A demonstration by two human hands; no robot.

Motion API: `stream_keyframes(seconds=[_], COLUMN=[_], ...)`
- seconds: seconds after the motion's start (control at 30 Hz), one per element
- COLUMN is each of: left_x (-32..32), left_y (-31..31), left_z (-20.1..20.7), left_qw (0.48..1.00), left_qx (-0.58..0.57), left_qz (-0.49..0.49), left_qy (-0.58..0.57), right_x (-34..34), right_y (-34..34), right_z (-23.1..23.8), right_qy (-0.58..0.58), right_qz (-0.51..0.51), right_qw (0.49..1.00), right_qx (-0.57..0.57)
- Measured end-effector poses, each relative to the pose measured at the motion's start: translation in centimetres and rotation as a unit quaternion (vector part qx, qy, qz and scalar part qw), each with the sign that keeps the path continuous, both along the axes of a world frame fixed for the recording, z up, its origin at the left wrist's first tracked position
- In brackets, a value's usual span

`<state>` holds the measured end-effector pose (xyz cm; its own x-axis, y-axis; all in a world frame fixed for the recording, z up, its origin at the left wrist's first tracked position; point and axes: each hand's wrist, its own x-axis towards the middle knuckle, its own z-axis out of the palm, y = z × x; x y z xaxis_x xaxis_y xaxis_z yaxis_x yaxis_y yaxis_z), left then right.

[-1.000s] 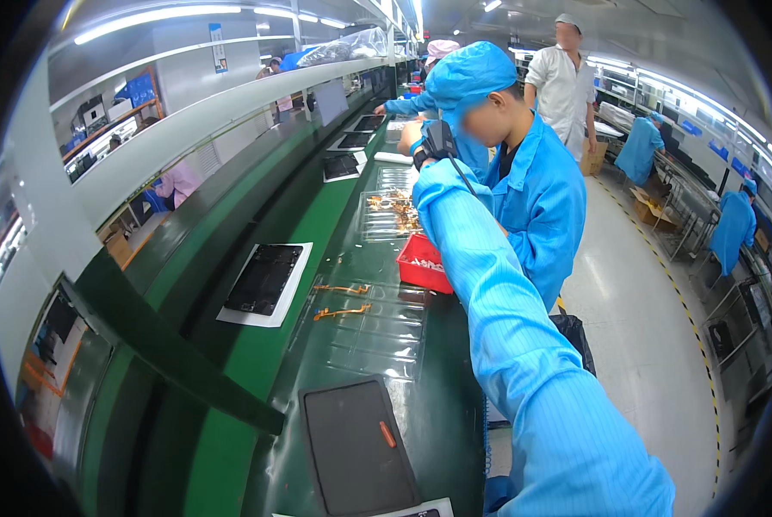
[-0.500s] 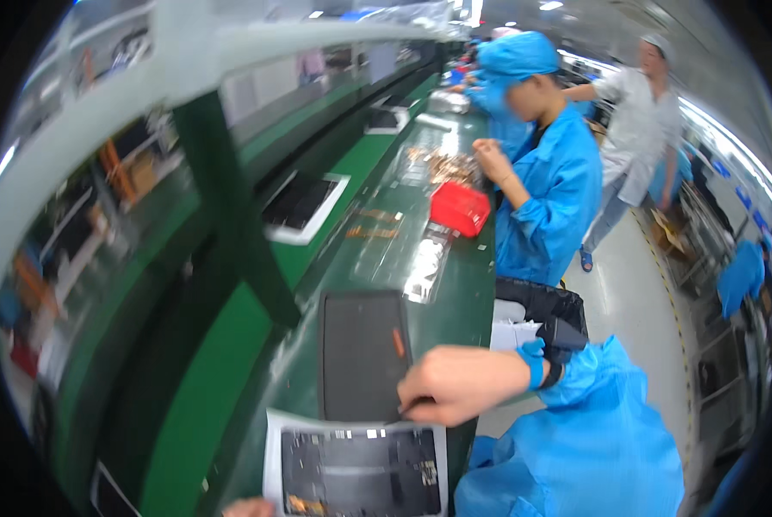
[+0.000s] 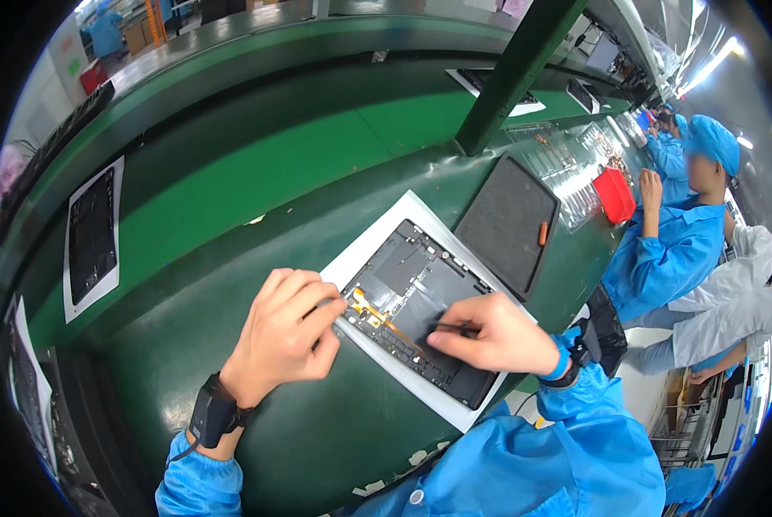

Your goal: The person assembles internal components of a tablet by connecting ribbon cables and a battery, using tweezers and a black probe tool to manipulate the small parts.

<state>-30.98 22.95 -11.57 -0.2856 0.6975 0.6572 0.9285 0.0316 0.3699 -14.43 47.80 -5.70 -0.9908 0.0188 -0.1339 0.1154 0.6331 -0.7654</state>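
Note:
An opened black tablet casing (image 3: 403,267), its inner parts showing, lies on a white sheet (image 3: 373,231) in front of me. An orange-gold flex cable (image 3: 364,303) runs along its near left edge. My left hand (image 3: 287,332) is at that casing's left corner by the cable, fingers curled in a pinch; a small dark bit shows at the fingertips, too little to name. Over the casing's right half, my right hand (image 3: 493,334) grips a slim black tool (image 3: 459,327), whose tip points left towards the cable. The fingers hide most of the tool.
Beyond the casing lies a dark tray (image 3: 506,220) with a small orange piece (image 3: 542,233). Further right are clear plastic strips (image 3: 567,177), a red bin (image 3: 614,195) and a co-worker in blue (image 3: 674,250). A green post (image 3: 523,73) rises behind. Another casing (image 3: 93,237) lies at left.
The whole view has swung round, bringing the casing to the middle. My left hand has come in from the lower edge to its corner. My right hand has moved from beside the tray onto it.

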Motion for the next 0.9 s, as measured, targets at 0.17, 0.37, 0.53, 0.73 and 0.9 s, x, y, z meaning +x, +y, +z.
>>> stream_keyframes(seconds=[0.17, 0.37, 0.53, 0.73, 0.9], left_x=[1.2, 1.0, 1.2, 1.5, 1.7], left_y=[-0.2, 1.4, 3.7, 4.1, 4.6], left_z=[-0.2, 3.4, 2.4, 2.2, 3.3], left_qw=[0.997, 0.979, 0.981, 0.988, 0.987], left_qx=[-0.068, -0.193, -0.186, -0.155, -0.155], left_qz=[-0.008, -0.063, -0.047, -0.022, -0.043], left_qy=[0.036, 0.022, 0.014, 0.006, -0.005], right_x=[-1.9, -2.1, -2.5, -2.6, -2.3], right_y=[-0.4, 1.0, 2.9, 2.9, 2.9], right_z=[-2.5, -4.2, -4.5, -3.4, -4.4], right_qy=[-0.012, 0.026, 0.010, 0.046, 0.032], right_qz=[0.065, 0.060, 0.071, 0.095, 0.112], right_qw=[0.997, 0.986, 0.980, 0.972, 0.973], right_qx=[-0.039, -0.156, -0.183, -0.209, -0.199])
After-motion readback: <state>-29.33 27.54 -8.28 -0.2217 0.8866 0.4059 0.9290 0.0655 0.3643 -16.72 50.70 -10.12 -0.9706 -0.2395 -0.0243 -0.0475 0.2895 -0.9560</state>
